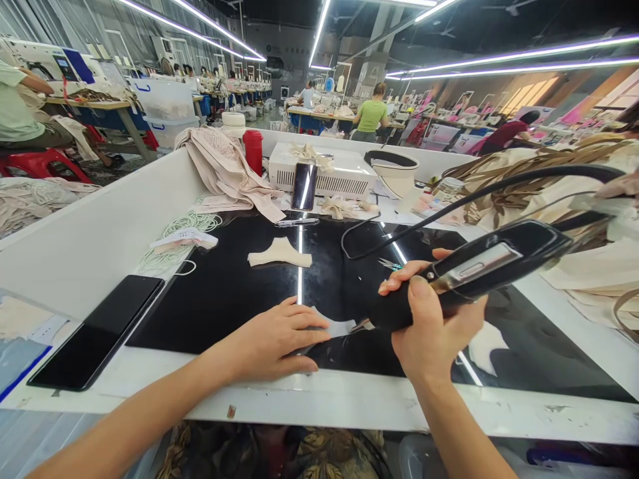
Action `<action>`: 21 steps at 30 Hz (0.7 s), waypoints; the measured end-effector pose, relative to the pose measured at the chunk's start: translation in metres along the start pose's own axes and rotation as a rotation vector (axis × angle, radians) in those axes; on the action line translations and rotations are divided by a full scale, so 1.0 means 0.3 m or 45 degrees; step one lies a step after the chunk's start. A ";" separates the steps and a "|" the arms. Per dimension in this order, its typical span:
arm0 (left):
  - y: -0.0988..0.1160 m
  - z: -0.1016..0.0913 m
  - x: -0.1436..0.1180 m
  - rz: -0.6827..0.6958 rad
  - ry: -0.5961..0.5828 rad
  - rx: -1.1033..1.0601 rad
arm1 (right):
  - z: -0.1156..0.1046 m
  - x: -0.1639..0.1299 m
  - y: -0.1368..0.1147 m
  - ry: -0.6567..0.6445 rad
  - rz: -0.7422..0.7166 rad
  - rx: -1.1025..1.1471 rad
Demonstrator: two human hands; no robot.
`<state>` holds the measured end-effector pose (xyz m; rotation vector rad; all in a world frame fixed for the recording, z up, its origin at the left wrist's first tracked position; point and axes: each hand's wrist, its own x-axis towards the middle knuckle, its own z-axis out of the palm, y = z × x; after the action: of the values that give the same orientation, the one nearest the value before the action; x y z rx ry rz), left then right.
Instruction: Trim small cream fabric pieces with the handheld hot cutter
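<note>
My left hand [274, 336] lies flat, fingers stretched, on a small pale grey piece [340, 327] and presses it to the glossy black mat [224, 306]. My fingers cover part of that piece. In my right hand [439, 332] is a black corded handheld tool [479, 263], tilted with its narrow tip down at the piece's right end. A cream shaped fabric piece [279, 254] lies farther back on the mat. Beneath my right hand, to its right, rests a white cut piece [488, 347].
A dark phone [100, 332] lies at left, near pale green cord [167, 246]. Behind the mat stand a second phone [304, 185], a white vented box [322, 171] and a red cup [253, 152]. Fabric strips [544, 166] heap at right; the tool's cable [499, 186] arches over the mat.
</note>
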<state>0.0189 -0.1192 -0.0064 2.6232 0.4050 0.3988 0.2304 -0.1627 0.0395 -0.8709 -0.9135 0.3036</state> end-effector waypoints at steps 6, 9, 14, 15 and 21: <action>-0.005 0.002 -0.007 0.005 -0.003 -0.013 | -0.008 0.007 0.005 -0.037 0.036 -0.018; -0.013 0.001 -0.010 -0.052 0.065 -0.009 | -0.011 0.014 -0.001 -0.028 0.032 0.007; -0.036 0.016 -0.006 -0.276 0.257 0.051 | -0.016 0.021 -0.012 -0.040 0.009 -0.007; -0.040 0.021 -0.005 -0.299 0.264 0.061 | -0.017 0.021 -0.013 -0.056 0.010 -0.029; -0.042 0.039 -0.002 -0.321 0.301 -0.049 | -0.057 0.029 -0.003 -0.049 -0.076 -0.301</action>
<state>0.0195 -0.1133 -0.0226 2.4540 0.7876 0.6260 0.2489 -0.1672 0.0397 -1.0555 -1.0226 0.1628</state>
